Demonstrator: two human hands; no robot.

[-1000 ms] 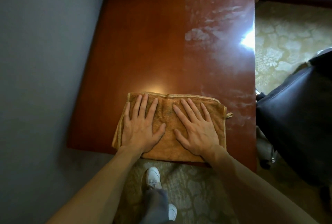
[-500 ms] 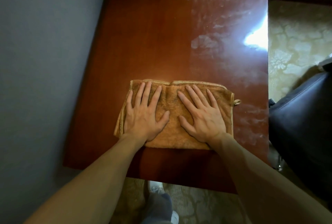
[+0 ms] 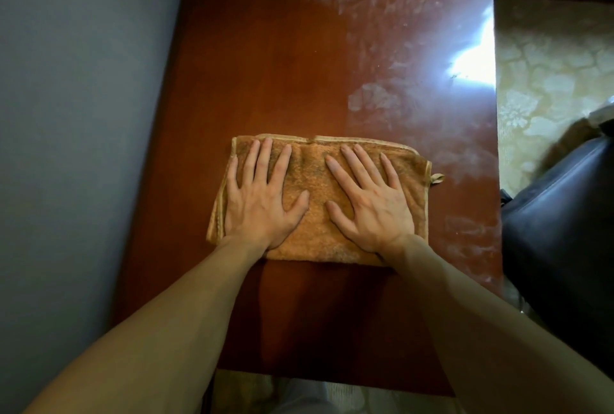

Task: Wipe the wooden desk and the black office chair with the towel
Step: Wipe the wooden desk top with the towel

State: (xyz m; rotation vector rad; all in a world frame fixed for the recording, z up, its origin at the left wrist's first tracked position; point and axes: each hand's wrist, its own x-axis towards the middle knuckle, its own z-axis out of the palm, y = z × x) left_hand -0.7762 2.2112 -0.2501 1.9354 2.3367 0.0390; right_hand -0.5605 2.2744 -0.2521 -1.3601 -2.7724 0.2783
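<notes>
Wiping of the glossy reddish-brown wooden desk (image 3: 265, 64) is in hand. The left grip (image 3: 262, 204) is spread flat on the folded orange terry towel (image 3: 315, 234) at mid-desk, and the right grip (image 3: 372, 207) is pressed down likewise. A push toward the whitish dust smears (image 3: 375, 101) at far right is probably called for next. The black leather office chair (image 3: 558, 221) appears not yet wiped.
</notes>
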